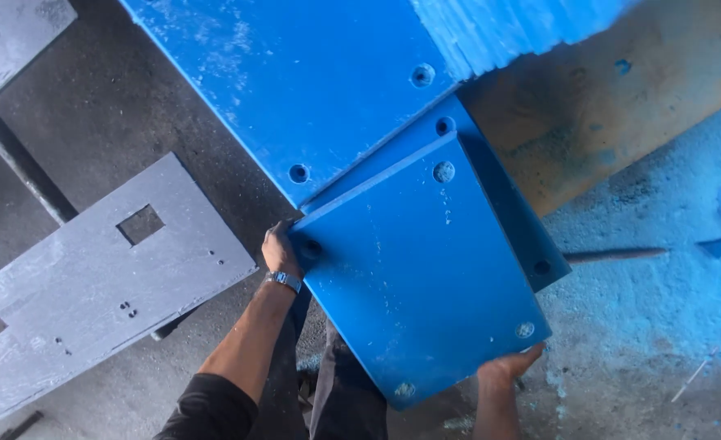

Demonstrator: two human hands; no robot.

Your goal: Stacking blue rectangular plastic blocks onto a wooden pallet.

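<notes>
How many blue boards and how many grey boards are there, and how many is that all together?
Blue boards: 3, the one gripped by the left hand and right hand, one under it, and a big one.
Grey boards: 2, one with square holes and one in the corner.
Total: 5

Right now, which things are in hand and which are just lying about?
In hand:
- top blue slab, gripped at two corners by left hand and right hand
- blue slab beneath it
- large blue slab next to them

Lying about:
- grey plate with square cut-outs
- brown board
- thin rod in blue dust
</notes>
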